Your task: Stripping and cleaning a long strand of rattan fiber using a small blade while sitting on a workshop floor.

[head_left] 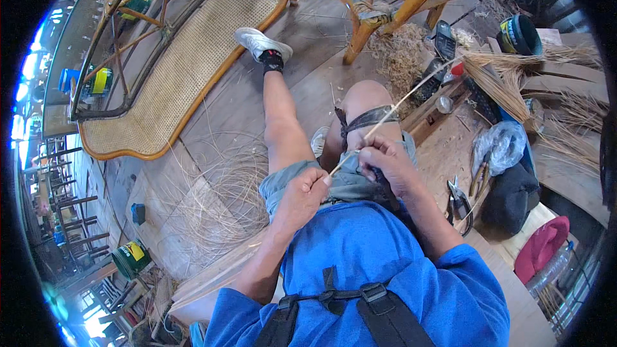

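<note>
Strip [411, 92]: pale, thin, above the shorts [281, 183], slanting from the left hand [304, 196] through the right hand [391, 165] and up across the knee band [371, 119].
Left hand: thumb and fingers closed together on the strip's lower end.
Right hand: thumb and fingers pinched on the strip farther up; something dark below the palm is too hidden to tell.
Knee band: black, tied round the right leg [364, 94].
Strands [222, 202]: loosely heaped on the floor [315, 45], left of the shorts.
Right side: hand tool [459, 200], plastic bag [504, 143], dark cloth [512, 198], and a bundle [504, 90] near the strip's far tip.
</note>
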`<action>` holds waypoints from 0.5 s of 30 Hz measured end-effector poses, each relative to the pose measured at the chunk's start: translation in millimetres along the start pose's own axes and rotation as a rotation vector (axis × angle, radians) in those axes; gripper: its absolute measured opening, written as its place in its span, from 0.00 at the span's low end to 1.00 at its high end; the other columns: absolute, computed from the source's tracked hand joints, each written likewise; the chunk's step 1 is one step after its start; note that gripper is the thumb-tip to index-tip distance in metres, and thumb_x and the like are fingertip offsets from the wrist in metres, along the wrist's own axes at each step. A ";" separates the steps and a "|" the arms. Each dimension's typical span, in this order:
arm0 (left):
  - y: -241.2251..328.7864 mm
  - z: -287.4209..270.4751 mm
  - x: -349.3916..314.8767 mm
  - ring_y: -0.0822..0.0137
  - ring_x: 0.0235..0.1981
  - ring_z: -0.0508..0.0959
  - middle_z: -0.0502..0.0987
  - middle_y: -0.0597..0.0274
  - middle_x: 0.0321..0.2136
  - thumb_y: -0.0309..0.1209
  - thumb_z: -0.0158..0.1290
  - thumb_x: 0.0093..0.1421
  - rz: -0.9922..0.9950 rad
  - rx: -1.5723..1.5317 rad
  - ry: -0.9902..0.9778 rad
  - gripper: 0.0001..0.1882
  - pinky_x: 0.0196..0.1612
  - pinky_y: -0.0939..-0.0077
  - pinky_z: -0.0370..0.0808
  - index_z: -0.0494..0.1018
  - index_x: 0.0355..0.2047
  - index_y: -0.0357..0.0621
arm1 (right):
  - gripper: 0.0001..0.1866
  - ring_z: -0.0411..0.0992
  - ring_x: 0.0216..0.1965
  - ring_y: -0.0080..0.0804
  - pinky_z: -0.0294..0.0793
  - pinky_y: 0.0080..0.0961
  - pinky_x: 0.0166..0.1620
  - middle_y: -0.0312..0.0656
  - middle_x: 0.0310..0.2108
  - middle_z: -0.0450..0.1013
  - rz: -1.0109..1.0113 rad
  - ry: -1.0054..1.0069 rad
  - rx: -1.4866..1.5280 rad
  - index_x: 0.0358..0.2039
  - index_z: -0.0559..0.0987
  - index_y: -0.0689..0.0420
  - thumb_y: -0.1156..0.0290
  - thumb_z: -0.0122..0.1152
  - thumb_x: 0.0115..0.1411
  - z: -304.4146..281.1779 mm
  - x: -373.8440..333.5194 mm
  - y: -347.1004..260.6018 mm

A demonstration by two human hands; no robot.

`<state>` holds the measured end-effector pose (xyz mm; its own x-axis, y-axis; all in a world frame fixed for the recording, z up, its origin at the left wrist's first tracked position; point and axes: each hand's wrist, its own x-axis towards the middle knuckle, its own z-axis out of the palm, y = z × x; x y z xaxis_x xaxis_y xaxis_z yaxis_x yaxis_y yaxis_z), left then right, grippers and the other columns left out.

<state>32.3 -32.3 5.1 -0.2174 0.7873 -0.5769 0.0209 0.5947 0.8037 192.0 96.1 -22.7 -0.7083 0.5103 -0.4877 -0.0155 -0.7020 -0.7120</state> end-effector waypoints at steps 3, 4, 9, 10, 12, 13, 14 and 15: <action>4.9 4.1 -0.9 0.80 0.20 0.65 0.68 0.70 0.19 0.33 0.45 0.60 0.012 -0.001 0.053 0.10 0.24 0.85 0.62 0.71 0.31 0.39 | 0.08 0.62 0.17 0.15 0.59 0.12 0.19 0.30 0.19 0.65 0.057 -0.099 -0.097 0.33 0.70 0.58 0.68 0.56 0.56 17.8 -5.7 14.7; 7.5 5.5 0.1 0.78 0.22 0.66 0.69 0.68 0.19 0.31 0.45 0.60 -0.006 0.029 0.068 0.10 0.26 0.83 0.64 0.71 0.31 0.38 | 0.09 0.61 0.17 0.14 0.59 0.12 0.19 0.29 0.19 0.65 0.097 -0.190 -0.097 0.33 0.70 0.58 0.68 0.57 0.55 21.8 -6.4 17.6; -3.5 3.8 0.2 0.78 0.22 0.66 0.69 0.68 0.19 0.30 0.45 0.59 0.086 0.006 0.028 0.09 0.26 0.82 0.64 0.72 0.31 0.37 | 0.09 0.60 0.17 0.15 0.58 0.12 0.19 0.30 0.20 0.65 0.070 -0.186 -0.016 0.33 0.71 0.58 0.68 0.57 0.55 21.6 -6.4 20.6; -6.2 2.4 -1.9 0.79 0.22 0.66 0.68 0.69 0.19 0.30 0.46 0.59 0.129 -0.017 0.007 0.09 0.25 0.83 0.64 0.72 0.30 0.38 | 0.09 0.60 0.17 0.16 0.58 0.12 0.19 0.31 0.21 0.65 0.084 -0.182 0.022 0.33 0.71 0.58 0.67 0.58 0.55 22.3 -7.5 20.1; -3.7 -6.9 -11.7 0.80 0.21 0.65 0.68 0.70 0.18 0.31 0.46 0.59 0.034 -0.024 -0.035 0.09 0.24 0.84 0.62 0.72 0.30 0.38 | 0.09 0.60 0.17 0.16 0.58 0.12 0.18 0.31 0.21 0.65 0.102 -0.174 0.067 0.33 0.71 0.58 0.67 0.58 0.55 21.4 -7.7 20.4; -3.6 -12.1 -16.9 0.81 0.20 0.64 0.67 0.71 0.17 0.31 0.46 0.59 -0.056 -0.032 -0.073 0.08 0.23 0.85 0.61 0.72 0.31 0.39 | 0.10 0.60 0.17 0.16 0.58 0.12 0.18 0.32 0.22 0.65 0.097 -0.144 0.080 0.33 0.71 0.59 0.67 0.58 0.55 19.5 -6.2 20.1; -7.6 -15.9 -22.0 0.81 0.20 0.64 0.67 0.71 0.17 0.31 0.46 0.59 -0.064 -0.030 -0.077 0.08 0.23 0.85 0.61 0.72 0.31 0.39 | 0.10 0.61 0.17 0.16 0.58 0.12 0.18 0.32 0.22 0.65 0.093 -0.115 0.093 0.33 0.72 0.59 0.67 0.58 0.55 17.8 -5.3 20.1; -12.7 -19.3 -27.2 0.82 0.19 0.63 0.66 0.72 0.17 0.31 0.46 0.59 -0.088 -0.052 -0.084 0.08 0.22 0.85 0.60 0.72 0.30 0.39 | 0.11 0.61 0.17 0.16 0.58 0.12 0.18 0.32 0.23 0.65 0.103 -0.111 0.093 0.34 0.72 0.60 0.67 0.58 0.55 16.5 -5.9 19.0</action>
<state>19.1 -64.5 13.4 -0.1337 0.7445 -0.6540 -0.0455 0.6547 0.7546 184.2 71.6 -25.0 -0.7828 0.3792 -0.4934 -0.0008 -0.7935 -0.6086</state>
